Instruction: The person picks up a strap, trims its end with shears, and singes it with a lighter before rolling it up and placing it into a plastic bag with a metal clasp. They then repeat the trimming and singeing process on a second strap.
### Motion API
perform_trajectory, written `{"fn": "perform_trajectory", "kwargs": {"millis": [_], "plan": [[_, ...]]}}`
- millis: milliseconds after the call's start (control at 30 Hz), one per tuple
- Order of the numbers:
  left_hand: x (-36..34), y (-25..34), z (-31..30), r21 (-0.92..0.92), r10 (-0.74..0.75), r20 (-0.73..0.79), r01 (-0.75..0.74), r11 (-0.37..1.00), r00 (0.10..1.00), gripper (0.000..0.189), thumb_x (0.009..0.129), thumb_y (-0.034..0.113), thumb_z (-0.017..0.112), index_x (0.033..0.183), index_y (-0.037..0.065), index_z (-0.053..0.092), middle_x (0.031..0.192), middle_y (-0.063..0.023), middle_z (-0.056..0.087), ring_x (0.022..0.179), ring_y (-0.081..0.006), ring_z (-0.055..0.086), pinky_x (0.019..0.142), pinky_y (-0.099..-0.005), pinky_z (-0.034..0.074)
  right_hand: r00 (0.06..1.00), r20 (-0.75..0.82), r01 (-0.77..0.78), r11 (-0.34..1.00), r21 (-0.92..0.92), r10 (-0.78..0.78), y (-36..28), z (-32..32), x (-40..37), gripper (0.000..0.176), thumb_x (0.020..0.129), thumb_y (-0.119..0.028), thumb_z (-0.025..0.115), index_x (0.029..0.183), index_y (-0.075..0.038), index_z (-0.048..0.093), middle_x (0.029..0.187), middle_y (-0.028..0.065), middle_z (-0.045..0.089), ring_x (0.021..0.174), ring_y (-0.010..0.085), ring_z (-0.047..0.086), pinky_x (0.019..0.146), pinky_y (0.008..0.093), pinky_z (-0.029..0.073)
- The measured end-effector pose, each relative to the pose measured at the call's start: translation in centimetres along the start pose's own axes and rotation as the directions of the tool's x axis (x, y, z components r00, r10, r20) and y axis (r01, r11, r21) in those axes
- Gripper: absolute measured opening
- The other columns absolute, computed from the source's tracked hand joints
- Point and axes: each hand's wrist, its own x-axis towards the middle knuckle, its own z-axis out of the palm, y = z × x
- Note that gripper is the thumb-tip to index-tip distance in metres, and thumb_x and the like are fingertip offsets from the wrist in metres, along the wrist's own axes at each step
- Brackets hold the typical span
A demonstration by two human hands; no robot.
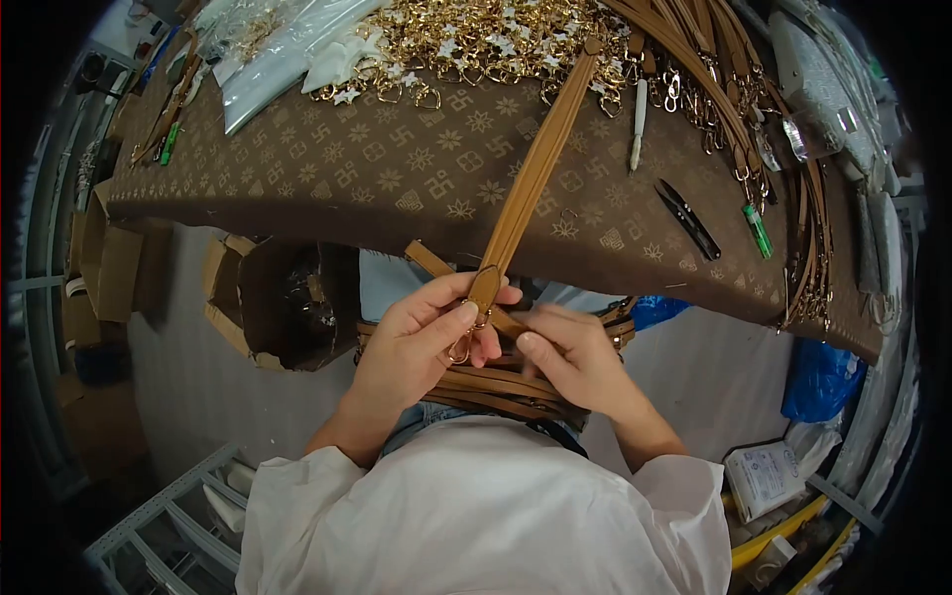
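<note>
A long tan leather strap (535, 169) runs from the table down to my hands. My left hand (421, 332) pinches its pointed end beside a gold metal clasp (460, 349). My right hand (570, 352), a little blurred, has its fingers closed on a short tan strap piece (508, 323) close to the clasp. More tan straps (486, 387) lie across my lap. Behind the hands, the patterned brown cloth (397, 164) covers the table, with a pile of gold clasps and star charms (486, 40) on it.
Black thread snips (687, 220), a green-capped pen (758, 232) and a white pen (638, 124) lie on the right of the cloth. Finished-looking straps (813, 238) hang over the right edge. An open cardboard box (230, 297) stands below on the left.
</note>
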Motion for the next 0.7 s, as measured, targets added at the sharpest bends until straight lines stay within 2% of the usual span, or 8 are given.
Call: {"fn": "perform_trajectory", "kwargs": {"millis": [100,200,233,333,467,567,633,700], "plan": [[-0.3,0.3,-2.5,-0.047,-0.129,0.000,0.129,0.991,0.992,0.027,0.092,0.007,0.039,0.115,-0.005,0.048,0.106,-0.0155,0.058,0.065,-0.0131,0.056,0.054,-0.0223,0.044,0.991,-0.054,-0.113,0.984,0.141,0.122,-0.2,-1.4,-0.5,0.020,0.088,-0.013,0.059,0.092,0.005,0.062,0.075,0.0090,0.060,0.065,0.0128,0.055,0.059,0.0243,0.043],[-1.1,1.1,-5.7,-0.011,-0.118,0.066,0.119,0.993,0.991,0.026,0.093,0.008,0.039,0.113,-0.005,0.048,0.092,-0.0155,0.061,0.057,-0.0120,0.052,0.049,-0.0214,0.038,0.981,-0.193,0.014,0.998,-0.066,-0.027,-2.5,-4.7,-0.8,0.017,0.085,-0.012,0.061,0.088,0.004,0.064,0.074,0.0098,0.063,0.066,0.0118,0.056,0.057,0.0264,0.043],[-1.4,1.4,-6.3,0.005,-0.123,0.041,0.123,0.992,0.992,0.027,0.094,0.011,0.038,0.113,-0.006,0.048,0.077,-0.0127,0.060,0.051,-0.0103,0.046,0.046,-0.0209,0.035,0.988,-0.147,0.028,0.991,-0.131,-0.048,-3.2,-5.5,-0.9,0.014,0.082,-0.010,0.062,0.087,0.002,0.065,0.071,0.0124,0.062,0.060,0.0176,0.057,0.056,0.0282,0.044],[-1.6,1.7,-7.7,0.224,-0.127,0.017,0.120,0.967,0.992,0.027,0.095,0.014,0.039,0.113,-0.004,0.049,0.073,-0.0088,0.058,0.053,-0.0087,0.046,0.048,-0.0208,0.035,0.934,0.222,0.320,0.933,-0.165,-0.281,-5.8,-6.0,0.2,0.013,0.081,-0.007,0.062,0.088,0.004,0.063,0.068,0.0148,0.060,0.060,0.0270,0.059,0.054,0.0316,0.044],[-1.0,1.0,-5.5,0.318,-0.127,-0.003,0.122,0.940,0.992,0.027,0.097,0.015,0.038,0.116,-0.001,0.049,0.076,-0.0030,0.056,0.066,-0.0089,0.050,0.061,-0.0202,0.042,0.695,0.614,0.583,0.794,-0.175,-0.375,-8.4,-2.7,3.7,0.015,0.081,-0.013,0.058,0.075,0.000,0.061,0.066,0.0166,0.058,0.063,0.0331,0.057,0.057,0.0384,0.044],[-1.1,-0.5,-5.9,0.104,-0.147,-0.098,0.157,0.982,0.984,0.030,0.097,0.015,0.038,0.118,-0.004,0.046,0.076,-0.0063,0.055,0.066,-0.0123,0.052,0.060,-0.0218,0.042,0.752,0.597,0.566,0.737,-0.369,-0.279,-10.3,-1.6,6.9,0.019,0.078,-0.018,0.058,0.074,-0.001,0.063,0.067,0.0177,0.059,0.067,0.0345,0.058,0.061,0.0395,0.045],[-1.9,1.2,-6.3,0.072,-0.203,0.263,0.191,0.979,0.943,0.033,0.097,0.016,0.036,0.120,-0.007,0.043,0.073,-0.0067,0.053,0.062,-0.0127,0.050,0.056,-0.0229,0.041,0.804,0.559,0.530,0.673,-0.516,-0.205,-10.1,-2.2,9.0,0.018,0.076,-0.019,0.061,0.077,-0.002,0.064,0.068,0.0151,0.062,0.069,0.0330,0.060,0.063,0.0376,0.047],[-3.0,1.8,-5.8,0.012,-0.138,0.237,0.139,0.990,0.962,0.033,0.097,0.015,0.035,0.120,-0.007,0.043,0.071,-0.0065,0.052,0.059,-0.0126,0.048,0.054,-0.0231,0.039,0.808,0.543,0.538,0.662,-0.522,-0.229,-8.9,-2.8,10.1,0.017,0.076,-0.019,0.062,0.080,-0.002,0.064,0.070,0.0141,0.063,0.070,0.0321,0.061,0.064,0.0373,0.047]]}}
